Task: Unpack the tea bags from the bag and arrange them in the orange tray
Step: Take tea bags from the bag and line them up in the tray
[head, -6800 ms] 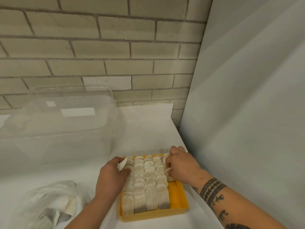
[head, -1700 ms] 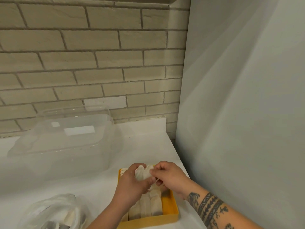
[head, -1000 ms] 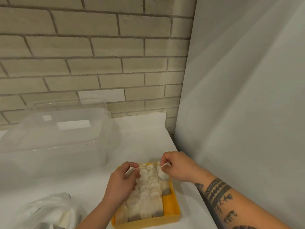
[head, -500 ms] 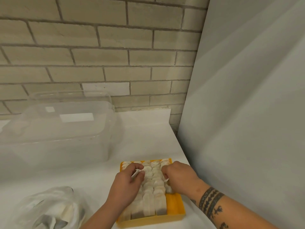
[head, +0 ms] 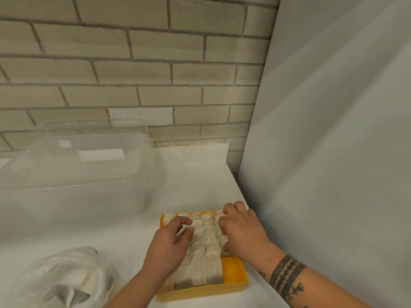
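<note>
The left hand (head: 166, 250) lies over the left side of the orange tray (head: 234, 276), with its fingers loosely curved above the tea bags (head: 205, 241). The forefinger and thumb are bent toward each other, and something pale shows between them, but I cannot tell if they pinch a tea bag or only touch the row below. The right hand (head: 243, 232) is on the right side of the same tray. Its fingers are curled down into the rightmost row, and the thumb closes from the near side, so this hand grips some tea bags of that row between them.

The tea bags stand in tight rows that fill most of the tray, between and under the two hands. A strip of bare orange floor shows at the near right corner. The tray sits on a white counter (head: 195, 178), close to a grey panel (head: 333, 152) at the right.

The plastic bag (head: 66, 278) lies on the counter at the near left, well apart from the tray, and more tea bags are seen through it. A clear plastic box (head: 77, 174) stands behind it, against the brick wall (head: 133, 74).
</note>
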Motion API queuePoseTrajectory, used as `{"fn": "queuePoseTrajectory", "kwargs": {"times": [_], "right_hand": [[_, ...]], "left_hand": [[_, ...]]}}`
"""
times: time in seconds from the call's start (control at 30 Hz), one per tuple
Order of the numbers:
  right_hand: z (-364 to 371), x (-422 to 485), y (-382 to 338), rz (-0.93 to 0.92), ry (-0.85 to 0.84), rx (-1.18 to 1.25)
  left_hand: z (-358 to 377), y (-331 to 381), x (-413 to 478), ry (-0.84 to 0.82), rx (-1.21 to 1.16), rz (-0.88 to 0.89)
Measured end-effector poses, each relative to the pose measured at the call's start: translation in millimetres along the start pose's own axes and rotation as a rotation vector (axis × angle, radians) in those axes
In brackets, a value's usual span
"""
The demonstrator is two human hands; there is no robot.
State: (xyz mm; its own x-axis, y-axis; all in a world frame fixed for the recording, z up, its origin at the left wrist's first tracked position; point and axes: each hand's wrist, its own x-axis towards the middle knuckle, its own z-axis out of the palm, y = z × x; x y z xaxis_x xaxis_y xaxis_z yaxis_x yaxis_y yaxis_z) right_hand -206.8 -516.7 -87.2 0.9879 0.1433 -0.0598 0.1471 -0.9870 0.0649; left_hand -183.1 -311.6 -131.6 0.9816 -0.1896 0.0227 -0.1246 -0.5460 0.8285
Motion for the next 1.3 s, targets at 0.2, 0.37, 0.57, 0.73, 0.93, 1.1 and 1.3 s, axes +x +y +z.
{"fn": "queuePoseTrajectory", "kwargs": {"times": [0.2,0.37,0.57,0.73,0.93,1.1,1.3], "right_hand": [[14.4,0.2,-6.2,0.050,-0.104,-0.132],[19.5,2.5,-8.6,0.072,-0.109,-0.138],[21.7,3.9,-12.3,0.095,-0.158,-0.183],[15.4,2.8,-12.2,0.081,-0.185,-0.189],[-4.7,-9.1,-6.6,0.098,-0.085,0.175],[-26.0,-18.8,-6.3,0.040,0.106,0.672],[-41.6,-30.4,-8.2,-0.009,0.077,0.864]], "left_hand": [[1.6,-1.1,-0.8,-0.002,-0.004,-0.005],[2.1,-4.2,0.4,0.001,0.001,0.001],[0.5,-1.8,-1.4,0.003,-0.011,-0.033],[-5.2,9.6,-4.4,0.012,-0.030,-0.025],[-2.4,27.4,-11.8,-0.011,-0.095,-0.105],[5.9,49.3,-20.1,-0.077,-0.145,-0.065],[13.3,80.2,-31.5,-0.200,-0.215,-0.010]]}}
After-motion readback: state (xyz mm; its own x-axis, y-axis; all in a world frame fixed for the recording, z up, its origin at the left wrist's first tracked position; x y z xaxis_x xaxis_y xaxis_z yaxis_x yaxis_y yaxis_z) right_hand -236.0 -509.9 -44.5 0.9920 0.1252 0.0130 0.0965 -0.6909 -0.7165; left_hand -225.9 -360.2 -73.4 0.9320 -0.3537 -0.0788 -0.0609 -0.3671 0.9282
